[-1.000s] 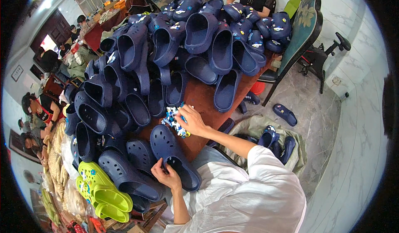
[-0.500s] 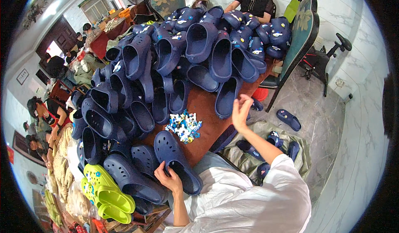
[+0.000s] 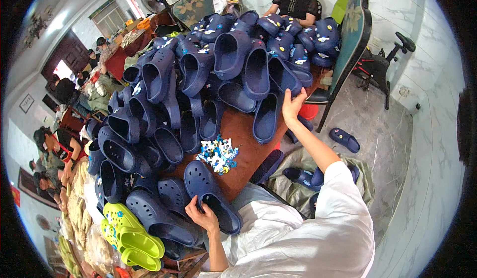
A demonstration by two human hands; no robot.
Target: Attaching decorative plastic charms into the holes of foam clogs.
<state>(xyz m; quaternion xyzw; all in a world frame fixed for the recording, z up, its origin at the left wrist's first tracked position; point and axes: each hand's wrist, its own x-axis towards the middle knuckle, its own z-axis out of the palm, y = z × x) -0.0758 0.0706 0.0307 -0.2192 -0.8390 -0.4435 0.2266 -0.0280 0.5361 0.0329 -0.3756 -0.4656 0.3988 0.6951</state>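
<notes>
One navy clog [image 3: 214,198] lies at the worktop's [image 3: 241,135] near edge, long axis slanting, toe pointing away and leftward, heel toward us; our left grip [image 3: 203,218] pinches its rim. Farther right along that edge, our right grip [image 3: 293,108] touches a second clog [image 3: 282,73]; whether clenched, we cannot tell. Marble-patterned walls [image 3: 427,173] flank the brown surface.

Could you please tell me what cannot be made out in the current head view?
All in the head view:
Small pieces: individual shapes; too small and overlapping.
Right hand: whether it grips the navy clog beside it; contact too small.
Brown tabletop: far part, hidden under piled clogs.
Seated person: top of head, cut off by upper edge.
</notes>
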